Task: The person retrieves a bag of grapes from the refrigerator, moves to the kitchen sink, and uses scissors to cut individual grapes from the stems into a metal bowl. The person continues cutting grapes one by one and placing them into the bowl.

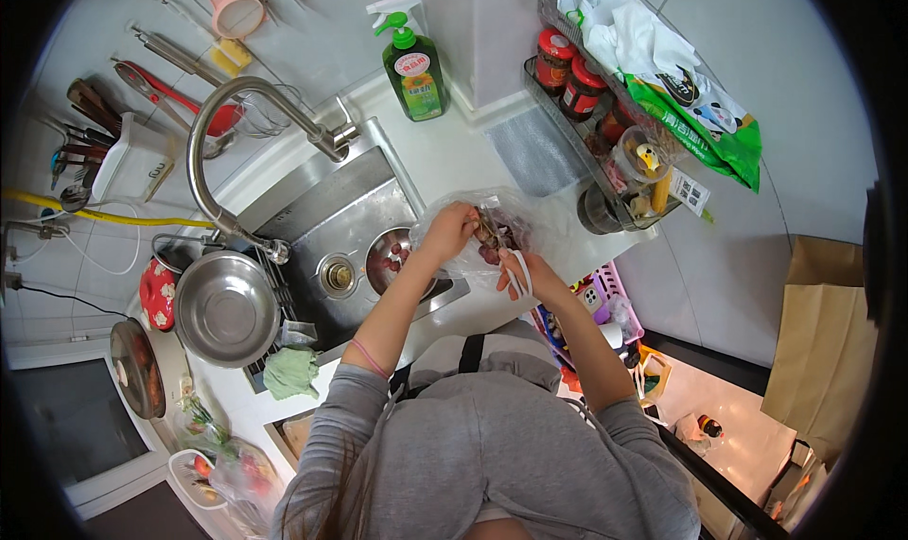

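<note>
A bunch of dark red grapes [488,255] lies in a clear plastic bag [443,217] on the counter, right of the sink. Over the bag, my left hand [450,233] pinches the grape stems. My right hand [528,276] has its fingers in the white handles of a pair of scissors [523,270], whose blades point into the bunch. Several loose grapes [395,258] sit in a steel bowl [378,246] in the sink [369,196], partly hidden behind my left forearm.
A curved faucet [206,132] arches over the sink. Left of it stand an empty steel basin [227,309] and a green cloth [291,373]. A green pump bottle [415,75] stands behind the sink. A wire rack [589,157] with red-lidded jars is at the right.
</note>
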Demonstrator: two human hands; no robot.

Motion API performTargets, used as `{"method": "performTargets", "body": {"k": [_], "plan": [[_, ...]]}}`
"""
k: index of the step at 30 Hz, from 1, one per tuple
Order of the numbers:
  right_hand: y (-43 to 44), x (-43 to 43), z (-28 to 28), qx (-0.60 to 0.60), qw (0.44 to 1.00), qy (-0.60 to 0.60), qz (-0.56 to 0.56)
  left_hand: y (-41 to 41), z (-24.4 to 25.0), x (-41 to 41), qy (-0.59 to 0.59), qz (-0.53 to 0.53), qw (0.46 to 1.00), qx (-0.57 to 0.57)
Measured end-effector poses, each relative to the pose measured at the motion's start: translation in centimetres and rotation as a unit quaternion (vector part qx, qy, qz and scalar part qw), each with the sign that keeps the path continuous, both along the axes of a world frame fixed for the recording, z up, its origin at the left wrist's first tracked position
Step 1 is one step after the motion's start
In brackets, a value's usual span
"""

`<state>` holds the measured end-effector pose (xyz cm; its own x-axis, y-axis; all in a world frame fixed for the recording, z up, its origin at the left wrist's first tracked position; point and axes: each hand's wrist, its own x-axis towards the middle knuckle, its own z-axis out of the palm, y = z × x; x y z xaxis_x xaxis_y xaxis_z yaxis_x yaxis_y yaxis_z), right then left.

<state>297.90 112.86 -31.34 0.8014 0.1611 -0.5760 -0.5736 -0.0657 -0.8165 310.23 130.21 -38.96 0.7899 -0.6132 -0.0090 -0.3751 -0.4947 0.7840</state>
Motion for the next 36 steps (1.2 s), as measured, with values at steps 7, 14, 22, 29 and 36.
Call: {"method": "performTargets", "body": {"k": [7,14,22,29,36], "plan": [[1.5,-2.5,-0.3,0.066,0.996,0.050,-0.032,0.8,0.9,-1.5,0.132,-0.011,0.980,-0.149],[0.4,-3.4,-2.3,-0.214,0.975,-0.040,-0.036,1.4,1.7,-2.5,0.225,-0.030,0.950,-0.214],[-2.6,-2.9,-2.0,-0.245,0.967,-0.039,0.051,1.1,5.0,-3.7,0.133,-0.070,0.973,-0.177],[-2.5,-2.1,-0.4,-0.116,0.991,0.035,0.062,1.5,5.4,-4.2,0.147,-0.086,0.972,-0.164],[-1.9,-2.2,-0.3,-0.056,0.998,0.027,0.025,1.5,2.4,-2.5,0.359,-0.007,0.916,-0.180]]}}
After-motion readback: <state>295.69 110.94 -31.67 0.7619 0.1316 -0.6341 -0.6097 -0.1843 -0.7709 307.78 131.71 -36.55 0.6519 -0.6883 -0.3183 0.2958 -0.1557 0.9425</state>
